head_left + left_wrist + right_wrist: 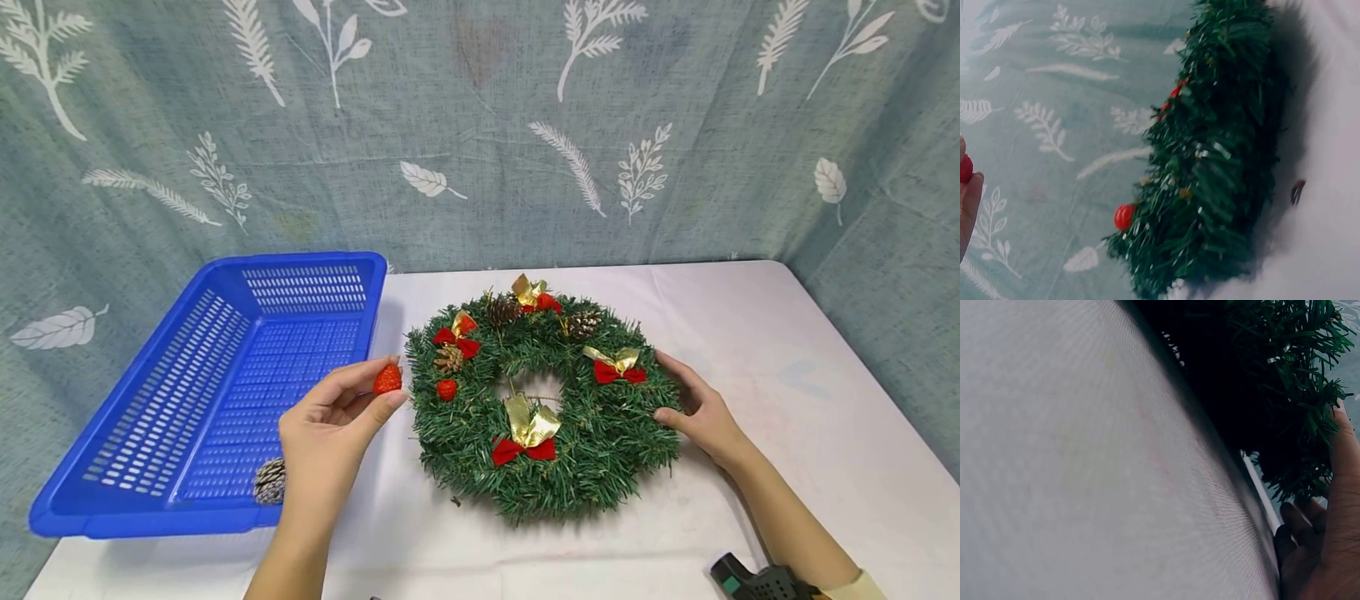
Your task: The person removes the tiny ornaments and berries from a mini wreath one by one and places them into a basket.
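Observation:
My left hand (330, 433) pinches a small red artificial berry (387, 379) between thumb and fingertips, just left of the wreath. At the edge of the left wrist view, part of that berry (965, 169) shows beside the thumb. The green Christmas wreath (600, 450) lies flat on the table, trimmed with red-and-gold bows (525, 448), pinecones (449, 359) and another red berry (447, 389) on its left side. On the wreath's right edge, my right hand (708, 421) grips the greenery, thumb above and fingers round the outer side; the right wrist view shows the thumb (1344, 450) against the needles.
A blue plastic basket (225, 521) stands on the left, with a pinecone (270, 482) in its near corner. A small brown bit (455, 501) lies on the white tablecloth (810, 400) before the wreath. Behind the table hangs a leaf-patterned curtain (480, 125).

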Demonstrator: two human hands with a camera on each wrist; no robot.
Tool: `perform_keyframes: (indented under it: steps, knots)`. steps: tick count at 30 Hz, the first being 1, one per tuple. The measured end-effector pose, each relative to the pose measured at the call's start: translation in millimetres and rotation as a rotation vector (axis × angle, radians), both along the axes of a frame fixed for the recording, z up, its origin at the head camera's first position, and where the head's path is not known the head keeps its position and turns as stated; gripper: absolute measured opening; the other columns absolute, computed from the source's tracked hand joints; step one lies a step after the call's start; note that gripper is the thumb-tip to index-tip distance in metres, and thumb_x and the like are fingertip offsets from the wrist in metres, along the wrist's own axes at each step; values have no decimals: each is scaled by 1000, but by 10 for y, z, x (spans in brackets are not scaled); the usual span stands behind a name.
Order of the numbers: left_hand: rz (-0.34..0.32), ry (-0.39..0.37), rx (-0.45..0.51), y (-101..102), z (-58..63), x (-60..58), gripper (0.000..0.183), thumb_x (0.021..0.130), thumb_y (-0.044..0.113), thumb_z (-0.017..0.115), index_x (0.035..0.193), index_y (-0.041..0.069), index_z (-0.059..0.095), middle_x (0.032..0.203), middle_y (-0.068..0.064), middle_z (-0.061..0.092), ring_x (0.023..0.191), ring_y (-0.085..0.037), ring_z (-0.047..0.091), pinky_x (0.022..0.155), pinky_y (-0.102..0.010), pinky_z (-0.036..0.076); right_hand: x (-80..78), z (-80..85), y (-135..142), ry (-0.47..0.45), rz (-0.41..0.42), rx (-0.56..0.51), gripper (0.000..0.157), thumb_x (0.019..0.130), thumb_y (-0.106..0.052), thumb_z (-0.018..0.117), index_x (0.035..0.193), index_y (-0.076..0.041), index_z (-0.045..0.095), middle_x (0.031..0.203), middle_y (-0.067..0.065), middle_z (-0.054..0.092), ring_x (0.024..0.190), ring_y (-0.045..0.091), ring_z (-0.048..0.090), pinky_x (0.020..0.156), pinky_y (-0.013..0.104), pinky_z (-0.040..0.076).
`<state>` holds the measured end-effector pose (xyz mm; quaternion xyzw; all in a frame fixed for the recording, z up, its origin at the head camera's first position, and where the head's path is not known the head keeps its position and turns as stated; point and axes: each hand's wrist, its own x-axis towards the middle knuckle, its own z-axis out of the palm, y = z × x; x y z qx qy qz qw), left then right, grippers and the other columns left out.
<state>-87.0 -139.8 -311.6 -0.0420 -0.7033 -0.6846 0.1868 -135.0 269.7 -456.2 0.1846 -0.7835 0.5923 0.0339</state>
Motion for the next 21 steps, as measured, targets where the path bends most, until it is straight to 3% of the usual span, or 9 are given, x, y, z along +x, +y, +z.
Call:
perform_keyframes:
  steps: [7, 14, 21]
  knots:
    - [64, -42, 47, -151, 43, 5, 32, 72, -14, 74, 102, -7, 69, 103, -9, 71, 85, -18, 69, 77, -23, 57, 4, 12, 10, -14, -4, 18, 74, 86, 3, 64, 149, -6, 27, 145, -18, 33, 130, -10, 28, 101, 3, 27]
    - [145, -119, 30, -286, 74, 13, 33, 72, -8, 76, 104, -4, 70, 99, -4, 72, 89, -16, 68, 77, -19, 55, 11, 7, 3, -11, -6, 14, 74, 85, 2, 65, 148, -5, 27, 144, -19, 33, 130, -10, 29, 101, 3, 26]
    - [205, -190, 35, -472, 30, 78, 35, 71, -7, 78, 105, -5, 69, 95, -1, 73, 83, -13, 69, 75, -17, 55, 5, 2, -1, -19, -16, 25, 74, 85, 1, 66, 149, -6, 27, 144, -18, 33, 129, -10, 29, 101, 3, 26]
